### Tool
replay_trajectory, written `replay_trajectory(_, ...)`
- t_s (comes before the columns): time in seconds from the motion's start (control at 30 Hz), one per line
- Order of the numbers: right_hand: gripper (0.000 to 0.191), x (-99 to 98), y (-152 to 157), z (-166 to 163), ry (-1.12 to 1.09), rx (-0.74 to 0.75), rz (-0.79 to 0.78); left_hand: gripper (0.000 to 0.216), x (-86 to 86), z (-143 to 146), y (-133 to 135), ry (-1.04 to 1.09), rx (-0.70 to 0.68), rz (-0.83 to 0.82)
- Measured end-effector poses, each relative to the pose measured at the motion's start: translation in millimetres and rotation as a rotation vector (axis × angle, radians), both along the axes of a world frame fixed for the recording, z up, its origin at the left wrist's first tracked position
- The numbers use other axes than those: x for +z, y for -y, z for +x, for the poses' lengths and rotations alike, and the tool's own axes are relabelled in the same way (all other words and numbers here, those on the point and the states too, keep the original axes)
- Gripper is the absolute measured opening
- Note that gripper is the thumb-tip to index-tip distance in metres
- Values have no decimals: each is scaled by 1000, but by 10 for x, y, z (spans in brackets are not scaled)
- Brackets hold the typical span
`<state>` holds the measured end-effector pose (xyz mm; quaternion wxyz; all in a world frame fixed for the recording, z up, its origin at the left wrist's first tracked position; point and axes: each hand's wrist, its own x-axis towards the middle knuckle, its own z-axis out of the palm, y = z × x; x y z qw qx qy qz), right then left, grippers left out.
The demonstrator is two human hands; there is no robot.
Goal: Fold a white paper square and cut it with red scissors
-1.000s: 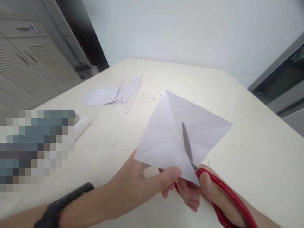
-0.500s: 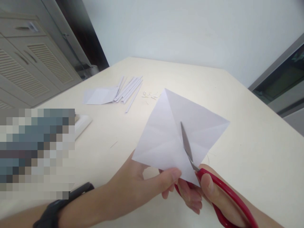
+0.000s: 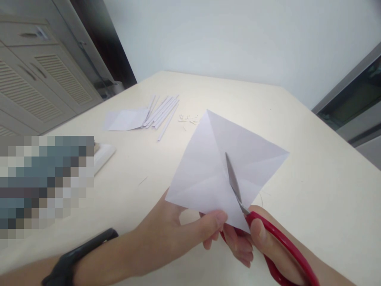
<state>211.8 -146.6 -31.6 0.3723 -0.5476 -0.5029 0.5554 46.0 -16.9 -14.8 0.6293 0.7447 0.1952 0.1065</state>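
- Our left hand (image 3: 175, 234) pinches a white paper sheet (image 3: 202, 163) at its six o'clock edge.
- Our right hand (image 3: 276, 254) grips red-handled scissors (image 3: 282, 237), one blade (image 3: 233, 176) atop the sheet.
- Paper sticks (image 3: 165, 112) lie at ten o'clock.

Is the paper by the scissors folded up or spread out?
Spread out: the paper shows four corners and crease lines, its near edge pinched by the left hand.

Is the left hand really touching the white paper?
Touching. The head view shows the left hand with its thumb over the near edge of the white paper.
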Motion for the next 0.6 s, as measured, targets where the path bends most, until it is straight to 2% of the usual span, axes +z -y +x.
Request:
replay_trajectory(0.1,53,30,24,9,46,-57,-87,26,4,-2,-1,15,-26,-41)
replay_trajectory(0.2,58,4,8,22,34,-11,-46,23,-1,-13,-6,8,-31,-82)
replay_trajectory(0.33,58,-50,-22,46,57,28,-22,29,16,-16,-8,-94,-21,-58)
replay_trajectory(0.43,57,-79,-20,50,63,50,-21,28,33,-6,-6,-70,-33,-52)
replay_trajectory(0.6,59,-106,-7,16,33,-21,25,30,15,-10,-11,-32,-23,54)
